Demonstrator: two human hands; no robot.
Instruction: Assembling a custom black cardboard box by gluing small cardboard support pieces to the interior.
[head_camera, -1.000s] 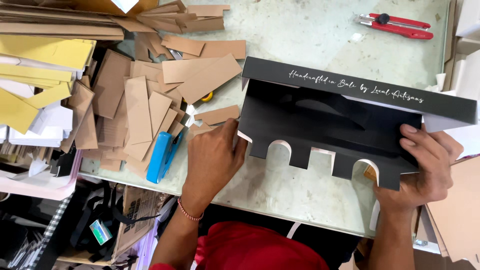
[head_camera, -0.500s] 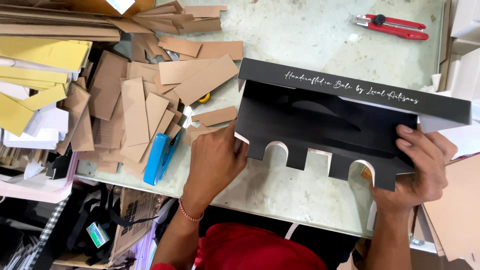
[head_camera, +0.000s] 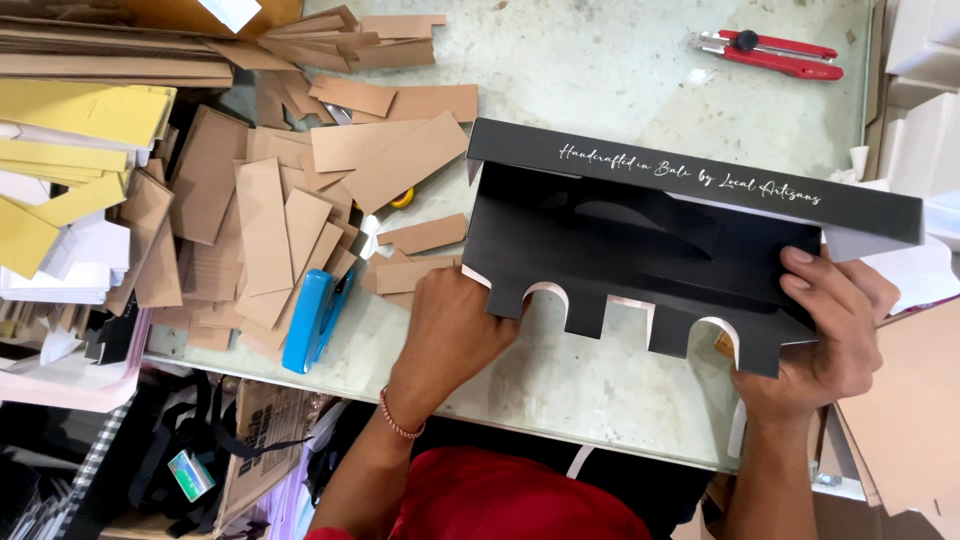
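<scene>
— Both hands are on the black card box (head_camera: 640, 250), one at each end. What does the left hand (head_camera: 450, 325) do?

— It grips the box's left edge, fingers curled under the near flap and closed on the card. A red bead bracelet (head_camera: 400, 420) sits on that wrist.

— And the right hand (head_camera: 825, 330)?

— Clamped on the right end, fingers spread over the dark inner face, thumb hidden beneath. The two hands are well apart, the box between them.

— Where is the box?

— Held tilted just above the pale table (head_camera: 620, 70), its near flap with three arched notches facing the person, its long top panel towards the far side.

— What lies around?

— Left of the box, a heap of brown cardboard strips (head_camera: 300, 190); a blue stapler (head_camera: 315, 320) near the table's front edge; yellow card sheets (head_camera: 80, 120) at the far left. A red utility knife (head_camera: 770, 52) rests at the far right, well apart from the hands.
</scene>
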